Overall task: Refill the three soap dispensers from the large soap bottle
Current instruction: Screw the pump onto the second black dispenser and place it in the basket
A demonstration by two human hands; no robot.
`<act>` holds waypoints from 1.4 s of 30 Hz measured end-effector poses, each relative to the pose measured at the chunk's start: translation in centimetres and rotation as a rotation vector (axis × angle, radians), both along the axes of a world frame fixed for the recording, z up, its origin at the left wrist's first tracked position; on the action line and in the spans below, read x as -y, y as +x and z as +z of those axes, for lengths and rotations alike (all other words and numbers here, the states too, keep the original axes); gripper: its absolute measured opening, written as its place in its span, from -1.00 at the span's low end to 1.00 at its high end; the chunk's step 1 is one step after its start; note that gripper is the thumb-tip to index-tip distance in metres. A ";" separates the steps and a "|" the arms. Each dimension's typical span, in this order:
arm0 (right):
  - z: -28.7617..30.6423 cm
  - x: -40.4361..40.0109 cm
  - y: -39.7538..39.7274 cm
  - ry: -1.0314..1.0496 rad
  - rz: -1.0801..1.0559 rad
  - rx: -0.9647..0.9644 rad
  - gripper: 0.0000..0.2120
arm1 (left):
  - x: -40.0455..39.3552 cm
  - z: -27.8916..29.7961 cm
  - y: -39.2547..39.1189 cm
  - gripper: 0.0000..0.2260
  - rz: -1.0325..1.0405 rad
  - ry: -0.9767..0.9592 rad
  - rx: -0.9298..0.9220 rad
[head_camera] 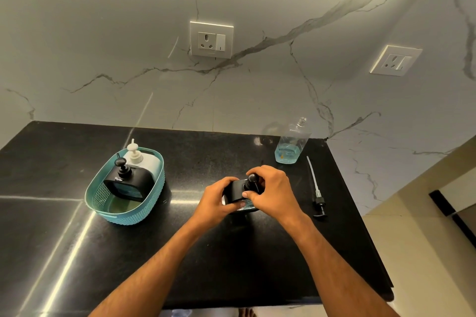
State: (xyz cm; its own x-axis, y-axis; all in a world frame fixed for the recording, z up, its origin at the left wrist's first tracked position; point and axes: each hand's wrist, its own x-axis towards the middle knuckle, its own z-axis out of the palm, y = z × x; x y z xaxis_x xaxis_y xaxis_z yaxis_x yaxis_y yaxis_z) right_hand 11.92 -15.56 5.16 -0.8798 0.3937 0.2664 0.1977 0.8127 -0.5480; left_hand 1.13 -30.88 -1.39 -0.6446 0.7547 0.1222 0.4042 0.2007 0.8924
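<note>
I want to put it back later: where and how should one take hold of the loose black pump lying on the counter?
Probably pinch the loose black pump at its black collar, coming from above: it lies flat on the dark stone counter, its thin clear tube toward the wall, head nearest the viewer.

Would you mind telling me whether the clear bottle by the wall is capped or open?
Open: the bottle has a bare neck, and its pump lies beside it.
</note>
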 end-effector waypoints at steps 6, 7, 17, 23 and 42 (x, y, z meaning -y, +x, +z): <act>-0.1 0.5 -0.4 0.010 -0.075 -0.047 -0.68 | 0.4 0.1 -0.5 -0.56 -0.012 -0.012 -0.002; -0.1 0.7 -0.6 0.006 -0.097 -0.062 -0.67 | 0.4 0.2 -0.5 -0.56 -0.012 -0.005 0.007; 0.1 1.2 -1.0 -0.022 -0.070 -0.069 -0.59 | 0.8 0.7 -1.6 -0.57 -0.017 0.023 -0.010; 0.0 1.2 -1.7 0.002 -0.073 -0.083 -0.68 | 1.2 0.6 -2.1 -0.56 -0.016 0.009 -0.009; -1.0 1.8 -2.5 -0.038 -0.174 -0.154 -0.70 | 1.1 0.7 -2.8 -0.56 -0.009 -0.005 -0.010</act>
State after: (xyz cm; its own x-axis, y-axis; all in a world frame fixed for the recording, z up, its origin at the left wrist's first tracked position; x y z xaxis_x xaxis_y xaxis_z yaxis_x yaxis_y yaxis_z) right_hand 9.44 -17.39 4.16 -0.7481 0.5480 0.3743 0.2446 0.7520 -0.6120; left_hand -1.72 -32.02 -0.70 -0.6369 0.7608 0.1251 0.4147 0.2013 0.8874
